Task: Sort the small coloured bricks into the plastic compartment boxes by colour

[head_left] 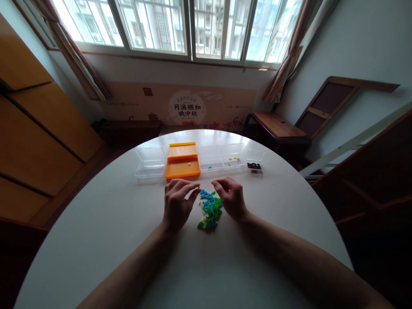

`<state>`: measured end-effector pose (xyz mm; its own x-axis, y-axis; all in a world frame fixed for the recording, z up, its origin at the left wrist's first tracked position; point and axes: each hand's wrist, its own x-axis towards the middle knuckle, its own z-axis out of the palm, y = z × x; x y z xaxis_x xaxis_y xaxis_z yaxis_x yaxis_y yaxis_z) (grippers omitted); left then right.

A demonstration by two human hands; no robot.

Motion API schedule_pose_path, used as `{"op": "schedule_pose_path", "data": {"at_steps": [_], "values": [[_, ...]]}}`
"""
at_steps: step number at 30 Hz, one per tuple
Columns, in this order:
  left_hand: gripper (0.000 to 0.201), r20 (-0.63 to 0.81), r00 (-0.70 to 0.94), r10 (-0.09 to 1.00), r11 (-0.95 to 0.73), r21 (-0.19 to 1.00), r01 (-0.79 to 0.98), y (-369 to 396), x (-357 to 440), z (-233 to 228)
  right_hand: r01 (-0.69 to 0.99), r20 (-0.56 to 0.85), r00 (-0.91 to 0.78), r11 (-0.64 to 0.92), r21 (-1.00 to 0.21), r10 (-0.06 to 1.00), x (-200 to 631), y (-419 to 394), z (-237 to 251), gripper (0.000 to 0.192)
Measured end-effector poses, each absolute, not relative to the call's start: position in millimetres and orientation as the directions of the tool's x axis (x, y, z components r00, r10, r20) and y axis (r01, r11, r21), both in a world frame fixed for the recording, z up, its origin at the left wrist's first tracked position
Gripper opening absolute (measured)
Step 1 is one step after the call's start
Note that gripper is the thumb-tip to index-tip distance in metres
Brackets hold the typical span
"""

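Two hands flank a pile of small bricks

The left hand and right hand rest on the white worktop beside the blue-green brick pile.

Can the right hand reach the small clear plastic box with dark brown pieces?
Probably yes: the right hand rests beside the blue-green brick pile, and bare white table lies between it and the small clear plastic box.
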<state>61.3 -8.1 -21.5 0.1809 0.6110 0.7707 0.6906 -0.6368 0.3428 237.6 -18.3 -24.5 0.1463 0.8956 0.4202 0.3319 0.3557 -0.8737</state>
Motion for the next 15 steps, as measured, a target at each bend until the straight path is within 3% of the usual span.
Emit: {"op": "schedule_pose_path", "data": {"at_steps": [7,11,15], "values": [[0.017,0.698,-0.094,0.710,-0.421,0.528,0.738,16.9,49.3,-22.2,0.337,0.404,0.154,0.337,-0.879,0.902,238.0,-15.5,-28.0,0.020],[0.021,0.659,-0.207,0.723,-0.279,0.552,0.786,42.4,39.0,-15.8,0.355,0.410,0.142,0.340,-0.871,0.901,239.4,-15.1,-28.5,0.020],[0.030,0.614,-0.195,0.765,-0.228,0.542,0.809,57.5,33.7,-11.5,0.421,0.411,0.074,0.345,-0.839,0.909,241.0,-15.1,-28.5,0.017]]}}
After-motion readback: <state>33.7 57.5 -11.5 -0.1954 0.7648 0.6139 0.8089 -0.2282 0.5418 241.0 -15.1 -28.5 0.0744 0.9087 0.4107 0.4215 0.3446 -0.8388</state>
